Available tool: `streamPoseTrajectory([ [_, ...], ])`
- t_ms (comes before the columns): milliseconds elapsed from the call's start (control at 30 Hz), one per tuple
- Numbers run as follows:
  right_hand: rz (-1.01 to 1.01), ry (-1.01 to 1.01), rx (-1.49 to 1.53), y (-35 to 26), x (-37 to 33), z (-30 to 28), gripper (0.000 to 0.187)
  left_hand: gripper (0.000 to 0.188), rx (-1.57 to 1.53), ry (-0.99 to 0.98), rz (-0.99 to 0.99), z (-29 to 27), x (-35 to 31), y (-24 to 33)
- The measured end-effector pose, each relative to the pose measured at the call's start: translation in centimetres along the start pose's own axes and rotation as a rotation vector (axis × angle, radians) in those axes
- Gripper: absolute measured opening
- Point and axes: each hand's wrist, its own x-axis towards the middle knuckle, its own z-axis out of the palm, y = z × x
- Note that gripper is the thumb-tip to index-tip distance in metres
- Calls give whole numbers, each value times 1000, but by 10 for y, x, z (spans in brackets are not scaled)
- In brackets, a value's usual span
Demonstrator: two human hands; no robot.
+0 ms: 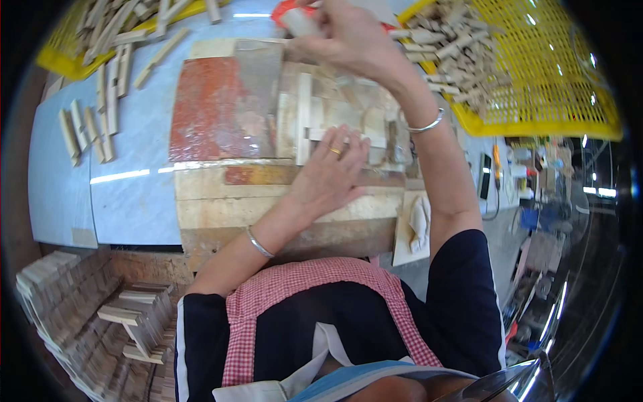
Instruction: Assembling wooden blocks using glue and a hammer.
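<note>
Left hand (330, 166) lies palm down, fingers extended and a little apart, fingertips over the near end of a pale crosspiece (376, 138); the crosspiece lies side to side, its left end at or just beside an upright strip (304, 100), contact hidden by the fingers; both sit on a wooden board (228, 202) set on the pale blue worktop (134, 208). Right hand (351, 37) is up at the far edge, closed around a pale, rounded thing (300, 24); a red-orange thing (284, 8) shows just beyond it; its kind I cannot tell.

Risks, as judged: left-hand pressure that is uneven, or lifted early, could let the crosspiece skew and open a gap at the strip; the right forearm, passing close over the board's right side, could nudge the work if it drops; a knock to the loose sticks (110, 110) at left could scatter them; the heap in the yellow basket (562, 100) at right sits close enough to the right arm that a wide elbow swing might catch it.
</note>
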Motion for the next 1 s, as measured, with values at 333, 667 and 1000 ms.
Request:
streamPoseTrajectory([
  [333, 353, 187, -314, 84, -157, 0, 39, 79, 81, 25, -8, -2, 12, 15],
  [667, 423, 126, -378, 89, -154, 18, 34, 78, 114, 29, -16, 1, 12, 17],
  [1000, 460, 116, -485, 77, -164, 25, 29, 77, 84, 21, -23, 0, 13, 16],
])
